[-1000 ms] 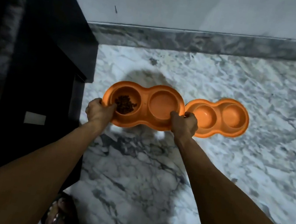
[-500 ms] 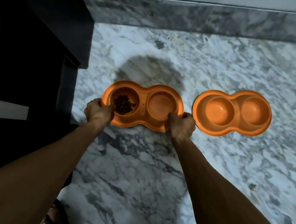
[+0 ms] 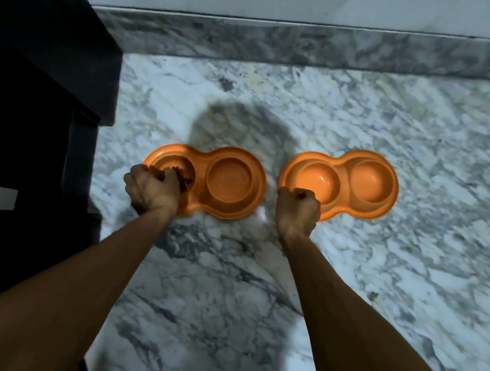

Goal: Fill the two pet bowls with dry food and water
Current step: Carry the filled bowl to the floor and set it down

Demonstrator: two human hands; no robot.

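The fingers (image 3: pixel 301 196) of the right hand (image 3: pixel 296 216) had left the left pet bowl (image 3: pixel 228 179) and were now curled over the near rim of the right pet bowl (image 3: pixel 368 185). The left hand (image 3: pixel 153 191) remained hooked over the first bowl's outer rim, beside the dry food (image 3: pixel 186 181). Both bowls lay just apart on the marble floor (image 3: pixel 384 271). With one hand per bowl, a lift for filling appeared likely. Only one compartment showed food. Both forearms reached forward and down.

Head-worn view, steeply down, floorward
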